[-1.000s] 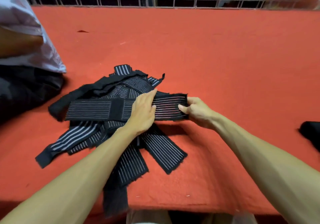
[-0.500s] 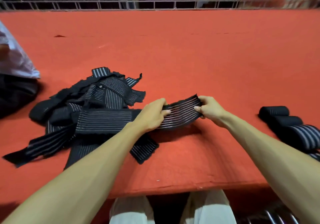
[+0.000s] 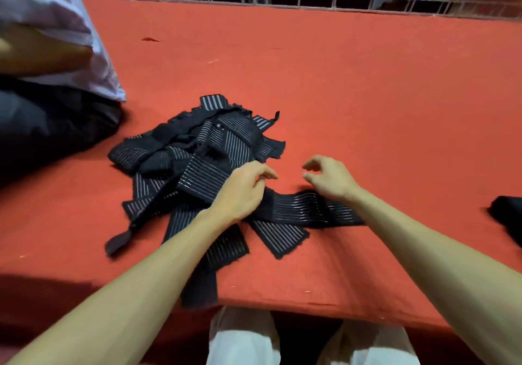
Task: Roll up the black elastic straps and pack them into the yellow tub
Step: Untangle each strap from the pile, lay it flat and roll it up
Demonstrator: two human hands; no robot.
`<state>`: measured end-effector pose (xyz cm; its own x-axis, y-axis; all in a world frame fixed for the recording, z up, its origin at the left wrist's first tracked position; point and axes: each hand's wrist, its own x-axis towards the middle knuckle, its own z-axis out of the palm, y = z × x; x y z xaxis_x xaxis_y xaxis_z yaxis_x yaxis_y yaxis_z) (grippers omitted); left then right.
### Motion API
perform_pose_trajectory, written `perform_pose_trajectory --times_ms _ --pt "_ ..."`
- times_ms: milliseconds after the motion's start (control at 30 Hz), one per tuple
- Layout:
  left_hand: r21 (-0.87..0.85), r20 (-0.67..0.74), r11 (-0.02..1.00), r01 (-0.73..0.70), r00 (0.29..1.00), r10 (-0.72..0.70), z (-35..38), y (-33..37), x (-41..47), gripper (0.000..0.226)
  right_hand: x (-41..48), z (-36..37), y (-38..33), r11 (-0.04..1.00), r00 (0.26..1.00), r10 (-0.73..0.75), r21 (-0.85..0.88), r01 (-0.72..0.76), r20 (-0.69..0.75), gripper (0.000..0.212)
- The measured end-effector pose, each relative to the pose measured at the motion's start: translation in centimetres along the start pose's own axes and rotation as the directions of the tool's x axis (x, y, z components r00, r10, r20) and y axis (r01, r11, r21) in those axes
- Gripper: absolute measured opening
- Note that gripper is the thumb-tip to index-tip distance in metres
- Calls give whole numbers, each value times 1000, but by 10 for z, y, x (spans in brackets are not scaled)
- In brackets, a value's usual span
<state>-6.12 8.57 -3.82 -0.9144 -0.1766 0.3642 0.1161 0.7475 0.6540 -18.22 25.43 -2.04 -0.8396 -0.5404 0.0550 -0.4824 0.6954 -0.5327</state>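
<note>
- Two hands empty: left hand [image 3: 243, 189] and right hand [image 3: 329, 178], fingers loosely curled.
- Black white-striped elastic strap [image 3: 305, 209] lies flat below them on red cloth-covered table [image 3: 367, 105].

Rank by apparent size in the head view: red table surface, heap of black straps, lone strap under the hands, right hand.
1. red table surface
2. heap of black straps
3. lone strap and right hand: too close to rank; strap partly covered.
</note>
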Motion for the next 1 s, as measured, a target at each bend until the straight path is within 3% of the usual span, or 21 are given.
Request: perform_pose_trajectory --times_ms 100,167,267,433,533,667,767,900,1000 --pt "198 -272 980 8 961 47 -29 -29 -17 35 10 31 -39 992 992 -109 64 105 64 21" --pt "290 -429 948 131 903 7 -42 -43 -28 36 16 50 -59 980 979 -180 100 170 96 19" --pt "224 -528 929 293 838 -137 -53 -57 -39 39 23 73 -86 955 959 -264 167 246 99 23" --pt "-85 -431 942 325 840 -329 -58 -61 -42 47 27 98 -108 935 942 -305 234 267 141 38" --pt "-168 -410 926 337 831 -376 -55 -57 -46 35 25 97 -108 915 949 -300 310 259 92 28" --pt "-293 -341 914 279 863 -372 -40 -59 -61 32 21 87 -99 847 894 -433 390 361 113 5" --pt "-250 -319 945 210 904 -285 -33 -66 -67 31 17 79 -79 866 875 -433 369 337 217 2" --pt "-159 -331 973 170 919 -215 -29 -69 -65 33 3 60 -38 907 917 -288 386 168 276 6" --pt "98 -377 978 186 916 -137 -22 -72 -65 40 -6 43 -21 887 951 -195 457 67 240 9"
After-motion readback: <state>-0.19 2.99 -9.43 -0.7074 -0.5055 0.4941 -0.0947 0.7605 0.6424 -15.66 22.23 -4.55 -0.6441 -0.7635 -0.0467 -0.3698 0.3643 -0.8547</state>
